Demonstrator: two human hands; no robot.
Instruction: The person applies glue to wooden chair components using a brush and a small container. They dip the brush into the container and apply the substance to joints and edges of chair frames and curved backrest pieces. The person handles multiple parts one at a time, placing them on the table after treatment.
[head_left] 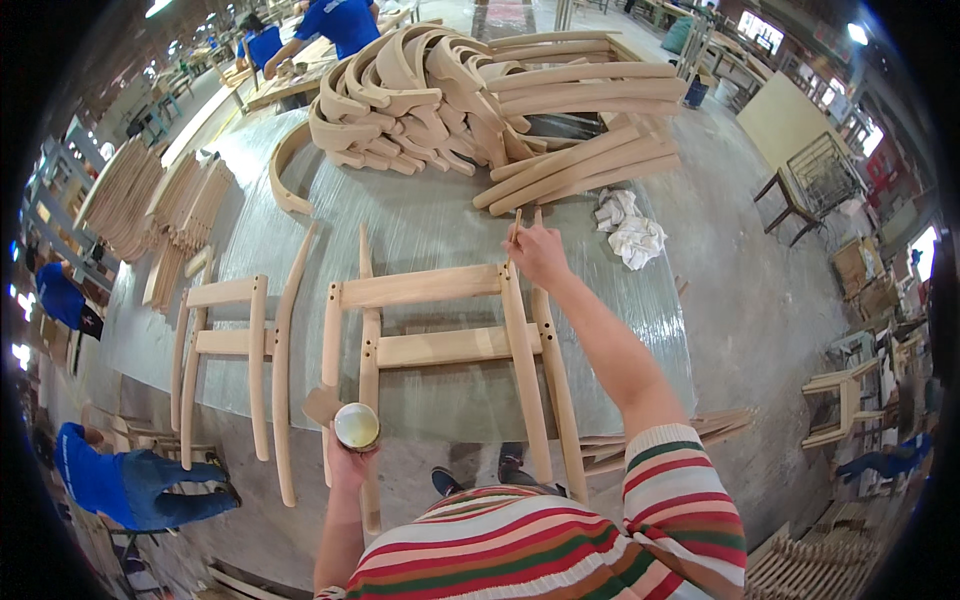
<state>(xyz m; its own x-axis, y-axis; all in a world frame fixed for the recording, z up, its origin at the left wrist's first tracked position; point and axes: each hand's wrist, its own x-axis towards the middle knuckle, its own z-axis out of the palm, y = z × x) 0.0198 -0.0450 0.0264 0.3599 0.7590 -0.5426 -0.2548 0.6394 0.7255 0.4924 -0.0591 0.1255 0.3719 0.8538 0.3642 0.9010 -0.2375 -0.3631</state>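
Note:
My left hand [352, 466] is wrapped round a small round pot [357, 426] with pale, whitish contents. A flat brown rounded piece [321, 405] sits right beside the pot; whether I hold it too is unclear. At the top of a chair leg [519, 350], my right hand [540, 254] is closed with one finger stretched out, and a thin tan stick [517, 226] seems to stand up from its fingers. That leg belongs to a bare wooden chair frame [430, 287] with two crossrails, in front of me at the table's near edge.
A second, similar frame [228, 292] leans to the left. Curved wooden parts [400, 100] and long rails [590, 90] are heaped on the film-covered table [430, 215]. Crumpled white paper [632, 232] lies to the right. Thin slats [125, 195] stand stacked at left. People in blue work nearby.

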